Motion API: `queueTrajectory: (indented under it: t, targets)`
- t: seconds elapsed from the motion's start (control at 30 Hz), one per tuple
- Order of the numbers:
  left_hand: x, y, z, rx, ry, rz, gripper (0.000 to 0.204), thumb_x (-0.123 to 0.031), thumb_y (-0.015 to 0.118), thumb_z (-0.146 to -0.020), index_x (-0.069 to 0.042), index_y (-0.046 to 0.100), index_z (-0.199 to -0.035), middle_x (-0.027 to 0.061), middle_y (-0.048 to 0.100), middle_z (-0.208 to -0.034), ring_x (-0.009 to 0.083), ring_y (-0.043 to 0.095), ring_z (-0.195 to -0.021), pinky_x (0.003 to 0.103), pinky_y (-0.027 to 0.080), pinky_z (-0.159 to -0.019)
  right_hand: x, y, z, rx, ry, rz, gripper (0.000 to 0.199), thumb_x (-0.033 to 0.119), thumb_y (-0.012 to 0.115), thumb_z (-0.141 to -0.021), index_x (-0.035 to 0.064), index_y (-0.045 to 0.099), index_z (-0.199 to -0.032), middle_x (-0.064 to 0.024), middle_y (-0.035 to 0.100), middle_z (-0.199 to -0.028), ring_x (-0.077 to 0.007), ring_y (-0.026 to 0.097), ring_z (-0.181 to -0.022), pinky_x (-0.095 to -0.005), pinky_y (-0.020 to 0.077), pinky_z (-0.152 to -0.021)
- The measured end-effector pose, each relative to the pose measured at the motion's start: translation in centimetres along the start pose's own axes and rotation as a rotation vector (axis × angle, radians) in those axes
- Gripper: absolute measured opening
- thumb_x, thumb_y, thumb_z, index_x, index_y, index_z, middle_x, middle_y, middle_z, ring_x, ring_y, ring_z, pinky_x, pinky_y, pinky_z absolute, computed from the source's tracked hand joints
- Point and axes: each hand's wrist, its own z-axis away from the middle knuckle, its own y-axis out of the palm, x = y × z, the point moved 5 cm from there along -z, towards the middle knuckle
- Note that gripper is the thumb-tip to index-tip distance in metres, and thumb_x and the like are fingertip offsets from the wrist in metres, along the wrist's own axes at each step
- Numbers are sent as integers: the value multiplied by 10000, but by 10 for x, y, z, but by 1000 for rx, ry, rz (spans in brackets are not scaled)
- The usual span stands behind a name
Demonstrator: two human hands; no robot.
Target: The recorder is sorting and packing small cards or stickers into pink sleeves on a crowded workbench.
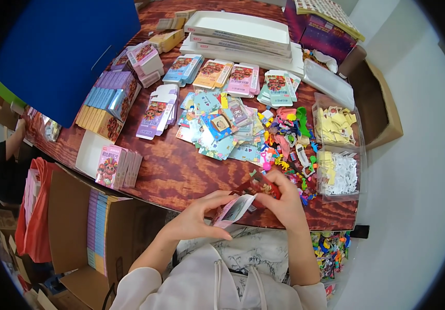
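Close to the table's front edge, my left hand (197,216) is closed round a small pink carton (231,212) whose white upper end stands open. Beside it, my right hand (286,202) pinches a dark red printed packet (257,187) just above that opening. Whether the packet touches the carton I cannot tell. Beyond my hands lies a loose heap of printed cards and booklets (221,124). Small colourful plastic toys (287,134) are scattered to the right of the heap, reaching close to my right hand.
Flat carton stacks (242,80) line the far side, in front of white trays (238,31). Filled boxes (109,103) stand at left beside a blue panel (67,46). Clear bins (338,173) hold yellow and white pieces. An open cardboard box (75,227) stands below left.
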Motion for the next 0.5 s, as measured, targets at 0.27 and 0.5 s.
queueTrajectory:
  t: [0.27, 0.5]
  targets:
    - [18, 3, 3, 11, -16, 459, 982, -199, 953, -622, 31, 470, -1445, 84, 430, -1465, 207, 543, -1235, 422, 554, -962, 24, 17, 19, -304, -378, 343, 179, -84, 688, -757, 19, 636, -895, -157, 617, -1199, -227, 581, -1056, -342, 453, -909]
    - [9, 2, 5, -42, 134, 208, 961, -179, 967, -607, -26, 506, -1437, 87, 433, -1459, 201, 541, -1247, 364, 500, -994, -42, 36, 34, -94, 130, -593, 93, -27, 628, -899, 17, 603, -978, -110, 628, -1211, -133, 579, -1049, -270, 443, -904]
